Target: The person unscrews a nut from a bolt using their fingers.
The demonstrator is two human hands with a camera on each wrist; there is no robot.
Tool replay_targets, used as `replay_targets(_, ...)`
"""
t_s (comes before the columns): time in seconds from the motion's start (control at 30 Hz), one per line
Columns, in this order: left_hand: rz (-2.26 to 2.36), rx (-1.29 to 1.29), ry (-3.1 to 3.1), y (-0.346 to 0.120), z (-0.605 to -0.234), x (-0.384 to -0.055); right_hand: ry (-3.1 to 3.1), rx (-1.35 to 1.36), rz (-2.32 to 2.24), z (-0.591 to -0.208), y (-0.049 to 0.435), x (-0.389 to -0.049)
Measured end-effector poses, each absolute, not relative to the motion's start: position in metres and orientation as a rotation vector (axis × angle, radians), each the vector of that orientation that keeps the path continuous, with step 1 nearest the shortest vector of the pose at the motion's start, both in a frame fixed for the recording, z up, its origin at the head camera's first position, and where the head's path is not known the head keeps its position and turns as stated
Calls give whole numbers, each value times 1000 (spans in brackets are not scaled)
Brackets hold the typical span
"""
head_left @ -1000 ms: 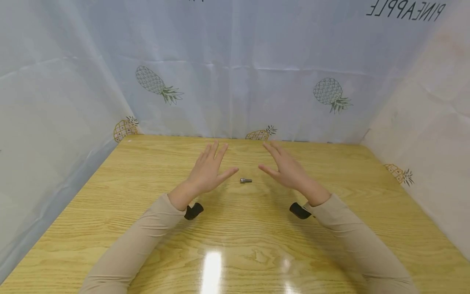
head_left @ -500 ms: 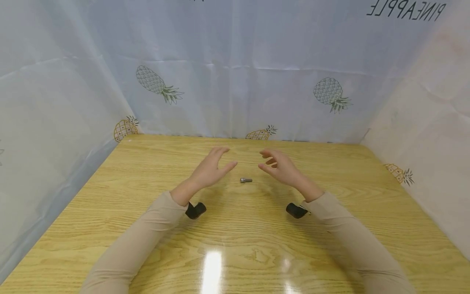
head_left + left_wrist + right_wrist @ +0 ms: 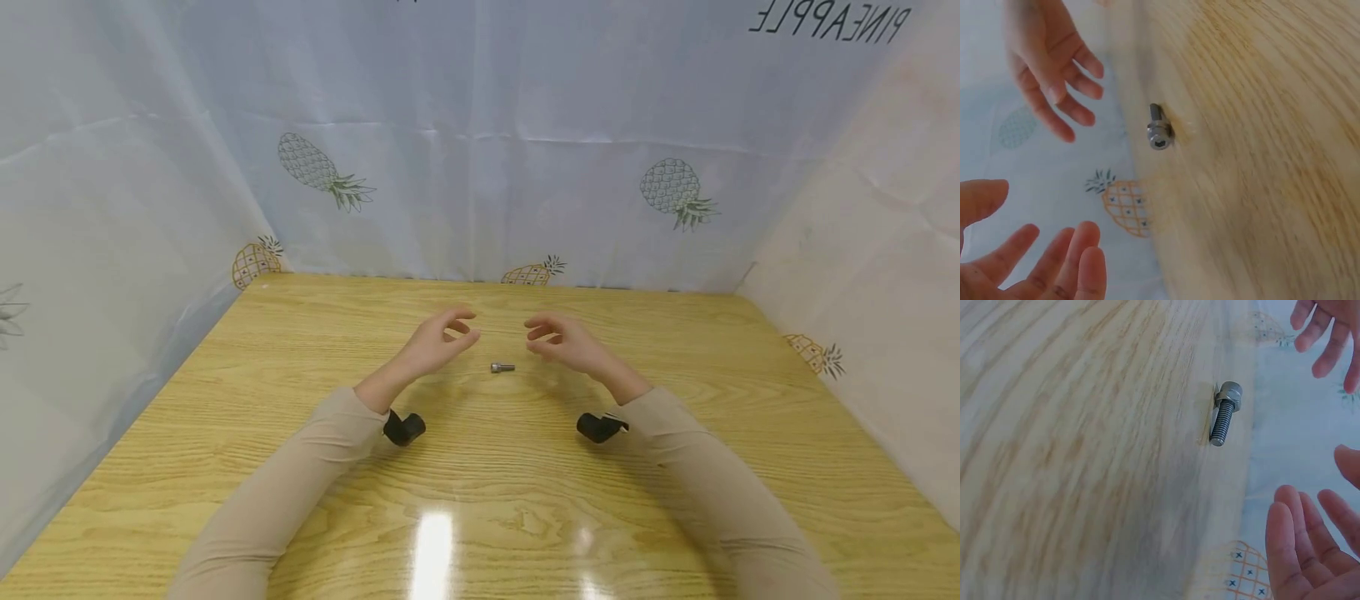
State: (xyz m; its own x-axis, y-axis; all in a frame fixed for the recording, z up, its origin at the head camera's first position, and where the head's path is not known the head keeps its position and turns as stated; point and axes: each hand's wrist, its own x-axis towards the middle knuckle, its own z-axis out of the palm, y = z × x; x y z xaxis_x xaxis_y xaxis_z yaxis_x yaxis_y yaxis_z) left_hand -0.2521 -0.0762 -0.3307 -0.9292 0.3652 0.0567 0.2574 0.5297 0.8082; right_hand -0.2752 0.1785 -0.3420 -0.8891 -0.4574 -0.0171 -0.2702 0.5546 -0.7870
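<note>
A small metal socket-head bolt [image 3: 502, 367] lies on its side on the wooden table. In the right wrist view, a nut [image 3: 1230, 399] sits on its thread close up against the head. The hex socket faces the left wrist camera. My left hand [image 3: 437, 342] hovers to the left of the bolt and a bit beyond it, fingers loosely bent, holding nothing. On the other side hovers my right hand [image 3: 572, 342], its fingers and thumb also loosely bent around nothing. Neither hand touches the bolt.
The wood-grain table [image 3: 480, 467] reaches back to a pale curtain [image 3: 480, 192] printed with pineapples, which also hangs along both sides. Black wrist-mounted pieces [image 3: 405, 428] stick out below both cuffs. Bright glare lies on the table's near part.
Both hands have gone from spread, straight fingers to loosely bent ones, and the wrists have shifted slightly inward. The bolt has stayed in place.
</note>
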Motion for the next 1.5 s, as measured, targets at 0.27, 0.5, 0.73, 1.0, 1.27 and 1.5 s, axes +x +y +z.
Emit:
replay_targets(0.27, 1382, 517, 2590, -70, -339, -257, 2371, -527, -1354, -352, 173, -281)
replay_targets(0.5, 1362, 477, 2542, -66, -346, -263, 2358, -489, -1325, -358, 169, -286)
replay_targets(0.73, 1374, 398, 2498, -65, -351, -268, 2334, -451, -1312, -363, 163, -289)
replay_targets(1.0, 1317, 372, 2463, -63, -354, -271, 2341, -359, -1247, -363, 156, -289)
replay_targets(1.27, 1240, 353, 2495, -55, -360, -273, 2366, -293, -1187, -360, 152, -286)
replay_targets(1.5, 1213, 356, 2482, -51, -365, -273, 2364, -288, -1179, -363, 152, -287)
